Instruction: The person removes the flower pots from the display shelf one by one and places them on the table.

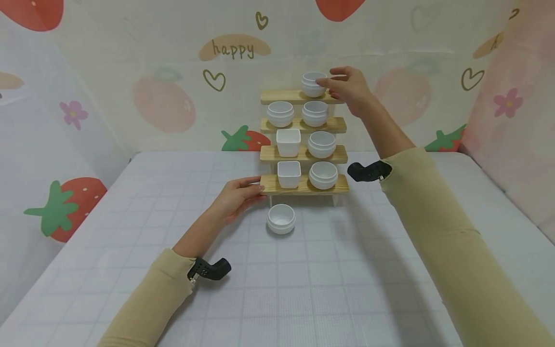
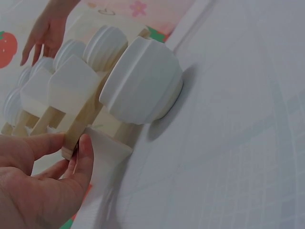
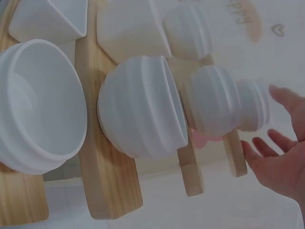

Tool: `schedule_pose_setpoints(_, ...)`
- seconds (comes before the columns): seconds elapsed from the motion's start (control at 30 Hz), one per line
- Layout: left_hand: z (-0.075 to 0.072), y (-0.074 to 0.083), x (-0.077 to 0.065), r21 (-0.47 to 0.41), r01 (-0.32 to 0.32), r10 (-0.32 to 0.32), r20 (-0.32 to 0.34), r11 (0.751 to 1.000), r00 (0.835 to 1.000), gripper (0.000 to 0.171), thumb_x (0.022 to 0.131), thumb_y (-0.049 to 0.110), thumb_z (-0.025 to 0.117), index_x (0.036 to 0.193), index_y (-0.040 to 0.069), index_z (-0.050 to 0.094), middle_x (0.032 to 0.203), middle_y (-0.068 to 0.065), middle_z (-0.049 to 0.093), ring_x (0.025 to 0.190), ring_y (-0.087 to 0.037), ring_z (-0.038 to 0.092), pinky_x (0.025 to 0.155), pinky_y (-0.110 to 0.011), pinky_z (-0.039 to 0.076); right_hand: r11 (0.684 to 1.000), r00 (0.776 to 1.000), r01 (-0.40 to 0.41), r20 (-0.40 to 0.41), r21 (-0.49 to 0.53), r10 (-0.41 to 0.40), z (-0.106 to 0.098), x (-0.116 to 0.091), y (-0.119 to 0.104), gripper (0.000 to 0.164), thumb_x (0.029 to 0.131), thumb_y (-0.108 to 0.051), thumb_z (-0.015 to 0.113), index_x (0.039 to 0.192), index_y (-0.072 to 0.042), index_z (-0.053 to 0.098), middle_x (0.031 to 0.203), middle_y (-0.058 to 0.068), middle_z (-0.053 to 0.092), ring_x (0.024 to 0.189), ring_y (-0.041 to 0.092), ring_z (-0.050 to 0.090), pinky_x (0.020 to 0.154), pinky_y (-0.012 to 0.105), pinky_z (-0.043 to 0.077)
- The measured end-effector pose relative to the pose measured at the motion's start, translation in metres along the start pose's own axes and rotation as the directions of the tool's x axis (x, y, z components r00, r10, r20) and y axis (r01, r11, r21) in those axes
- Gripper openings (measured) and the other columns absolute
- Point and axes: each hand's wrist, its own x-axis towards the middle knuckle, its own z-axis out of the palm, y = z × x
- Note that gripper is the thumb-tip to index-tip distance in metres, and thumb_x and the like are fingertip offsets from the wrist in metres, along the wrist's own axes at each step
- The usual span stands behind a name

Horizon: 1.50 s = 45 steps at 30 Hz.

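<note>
A four-step wooden display stand [image 1: 277, 185] holds white round bowls and square cups. My left hand [image 1: 237, 198] pinches the left end of its lowest board, thumb and fingers on either side of the wood in the left wrist view. My right hand [image 1: 350, 90] is beside the round bowl [image 1: 312, 89] on the top board. Its fingers are spread in the right wrist view, with no grip on that bowl [image 3: 252, 105]; whether a fingertip touches it I cannot tell. Another round bowl [image 1: 281, 220] stands upright on the table in front of the stand.
Two round bowls occupy the second board from the top. Each of the lower two boards carries a square cup [image 1: 288, 174] on the left and a round bowl [image 1: 323, 175] on the right. A printed backdrop [image 1: 173, 58] rises behind the checked tabletop [image 1: 295, 299].
</note>
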Motion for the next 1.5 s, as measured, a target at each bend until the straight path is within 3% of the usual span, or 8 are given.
schedule_pose_setpoints(0.23, 0.001, 0.002, -0.002, 0.009, 0.019, -0.019, -0.009, 1.0, 1.0, 0.053, 0.108, -0.001, 0.054, 0.159, -0.008, 0.038, 0.151, -0.027, 0.05, 0.092, -0.008, 0.067, 0.086, -0.018, 0.061, 0.998, 0.999, -0.026, 0.035, -0.052, 0.028, 0.005, 0.003, -0.004, 0.072, 0.104, -0.032, 0.069, 0.164, -0.014, 0.035, 0.169, 0.005, 0.034, 0.149, 0.021, 0.044, 0.122, 0.025, 0.038)
schedule_pose_setpoints(0.57, 0.003, 0.003, -0.004, 0.012, 0.017, -0.016, -0.02, 1.0, 1.0, 0.053, 0.108, -0.002, 0.054, 0.158, -0.008, 0.039, 0.15, -0.028, 0.05, 0.091, -0.008, 0.067, 0.085, -0.017, 0.061, 0.992, 0.996, -0.09, 0.02, -0.088, 0.092, 0.011, 0.007, -0.008, 0.074, 0.103, -0.034, 0.07, 0.165, -0.017, 0.034, 0.169, 0.004, 0.036, 0.149, 0.017, 0.043, 0.123, 0.023, 0.037)
schedule_pose_setpoints(0.8, 0.002, 0.003, -0.003, 0.015, 0.031, -0.03, -0.024, 0.999, 0.999, 0.052, 0.108, 0.0, 0.055, 0.158, -0.006, 0.04, 0.153, -0.028, 0.049, 0.093, -0.009, 0.067, 0.085, -0.017, 0.061, 0.993, 0.996, -0.08, 0.023, -0.09, 0.082, 0.015, 0.008, -0.006, 0.076, 0.102, -0.033, 0.071, 0.165, -0.015, 0.033, 0.168, 0.005, 0.037, 0.15, 0.019, 0.044, 0.123, 0.025, 0.037)
schedule_pose_setpoints(1.1, 0.002, 0.002, -0.004, 0.007, 0.005, -0.005, -0.01, 1.0, 1.0, 0.052, 0.107, -0.004, 0.053, 0.157, -0.01, 0.039, 0.142, -0.025, 0.054, 0.088, -0.007, 0.068, 0.084, -0.018, 0.061, 0.994, 0.997, -0.074, 0.02, -0.077, 0.075, 0.017, 0.009, -0.006, 0.072, 0.103, -0.031, 0.07, 0.164, -0.014, 0.035, 0.167, 0.005, 0.038, 0.149, 0.018, 0.044, 0.122, 0.024, 0.038)
schedule_pose_setpoints(1.5, 0.002, 0.004, -0.003, 0.005, 0.017, -0.017, -0.012, 1.0, 1.0, 0.052, 0.108, -0.002, 0.054, 0.158, -0.008, 0.04, 0.146, -0.025, 0.053, 0.09, -0.008, 0.068, 0.085, -0.018, 0.061, 0.992, 0.997, -0.069, 0.008, -0.105, 0.071, 0.018, 0.011, -0.008, 0.075, 0.102, -0.032, 0.071, 0.164, -0.014, 0.035, 0.167, 0.006, 0.039, 0.146, 0.019, 0.046, 0.12, 0.024, 0.041)
